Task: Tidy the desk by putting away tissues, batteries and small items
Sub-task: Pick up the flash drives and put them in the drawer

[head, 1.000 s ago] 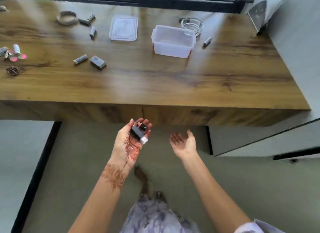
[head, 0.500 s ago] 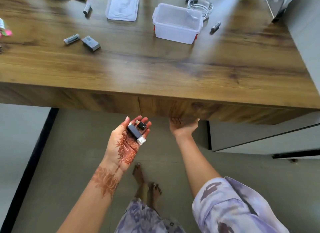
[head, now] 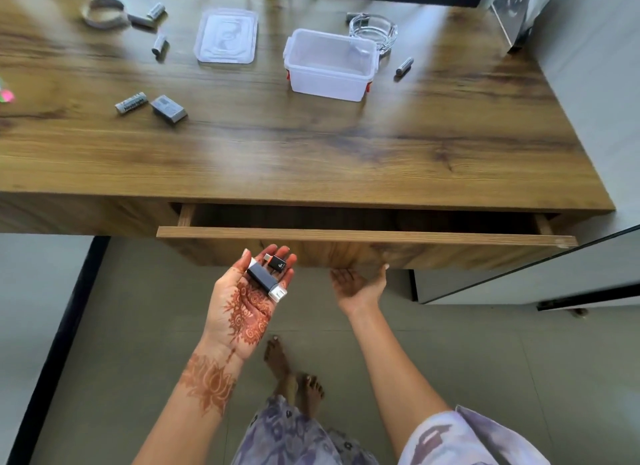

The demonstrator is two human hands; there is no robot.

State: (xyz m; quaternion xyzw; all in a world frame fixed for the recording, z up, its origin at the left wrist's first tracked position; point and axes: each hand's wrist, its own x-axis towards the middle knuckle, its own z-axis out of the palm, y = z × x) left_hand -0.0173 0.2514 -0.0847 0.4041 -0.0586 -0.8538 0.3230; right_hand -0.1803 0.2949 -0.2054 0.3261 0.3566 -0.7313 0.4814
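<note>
A pink and green scrap (head: pixel 6 96) is cut off by the frame at the left end of the desk (head: pixel 311 160). Near the back lies one pale ring (head: pixel 104 13), with a grey stick (head: pixel 140 20) touching it and a back battery (head: pixel 155 12) just beside that. Nearer lies a lone battery (head: pixel 159 45), its long axis running almost front to back. Nearer still, a front battery (head: pixel 131 102) lies crosswise, just beside one small grey box (head: pixel 168 108). One clear lid (head: pixel 227 36) lies flat, apart from one clear tub (head: pixel 325 87), which stands open with one glass ashtray (head: pixel 373 32) right behind its far right corner. A right battery (head: pixel 404 66) slants near the tub. That makes four batteries plainly, five if the stick is one. A wide band of wood runs between these things and the desk's front edge, and a wall closes off the right side.

Under that edge one drawer (head: pixel 363 236) stands a little way out, showing a narrow dark slot. Below it, over the floor, the left hand (head: pixel 242 309) lies palm up with its fingers spread flat, gripping nothing and carrying two things. A USB stick (head: pixel 259 276) lies across the fingers, slanting from far left to near right with its white cap at the near right end. A small black adapter (head: pixel 278 264) sits by the fingertips, its metal plug pointing far left. The right hand (head: pixel 360 288), palm up, reaches under the drawer front, where its fingertips are hidden, so I cannot tell whether they hook it
</note>
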